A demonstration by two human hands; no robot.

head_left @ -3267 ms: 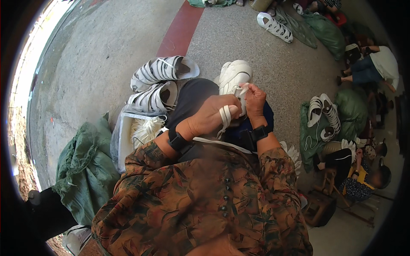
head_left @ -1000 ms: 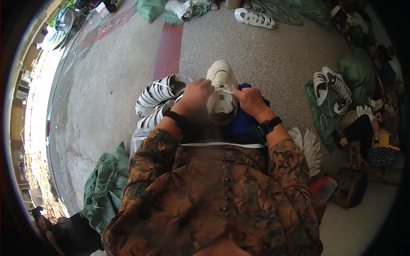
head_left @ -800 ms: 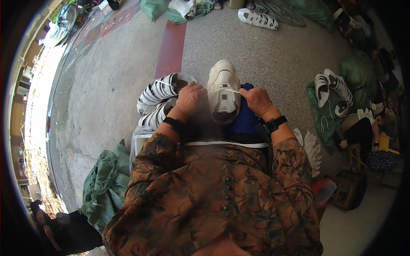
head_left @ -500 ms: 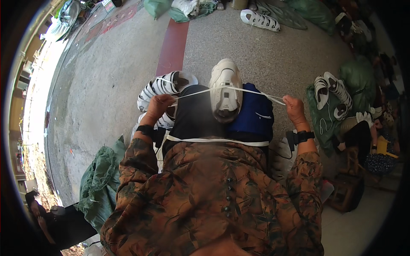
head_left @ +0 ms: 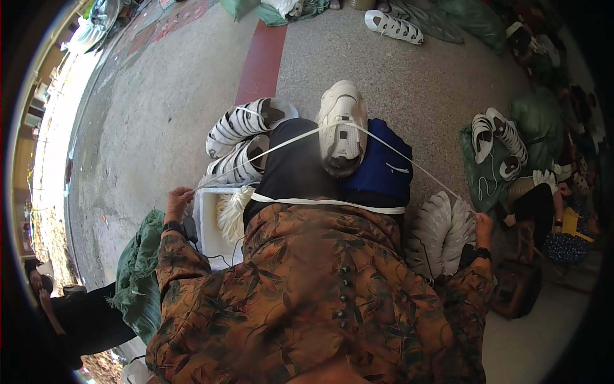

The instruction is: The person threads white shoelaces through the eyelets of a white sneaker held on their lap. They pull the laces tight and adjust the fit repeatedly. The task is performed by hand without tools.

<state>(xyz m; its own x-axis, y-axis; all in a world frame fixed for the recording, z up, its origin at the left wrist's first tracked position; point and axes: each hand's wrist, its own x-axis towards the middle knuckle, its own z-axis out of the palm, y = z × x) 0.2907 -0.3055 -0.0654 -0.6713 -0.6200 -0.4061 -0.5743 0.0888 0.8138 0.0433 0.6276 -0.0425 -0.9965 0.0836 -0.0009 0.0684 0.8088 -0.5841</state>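
Note:
A cream sneaker [head_left: 334,107] rests on my lap between a black-clad leg and a blue cloth, its toe pointing away from me. A pale shoelace [head_left: 291,139] runs out of it to both sides, pulled taut. My left hand [head_left: 180,203] is closed on one end, out beside a white box [head_left: 197,221]. The other end is pinched in my right hand [head_left: 483,227], past a stack of nested white shoe pieces [head_left: 435,227]. Inside the box lies a bundle of cream laces [head_left: 235,208].
Stacked white shoes with dark insides [head_left: 238,128] stand left of my knees. A green sack [head_left: 144,275] lies by my left elbow. More white shoes [head_left: 502,137] sit on green sacking at right, near another person's hand [head_left: 564,189]. A white stack [head_left: 393,27] lies ahead.
Both hands have drawn outward and back toward me, far apart, pulling the lace longer on each side. The lace box and the right-hand stack are now more exposed.

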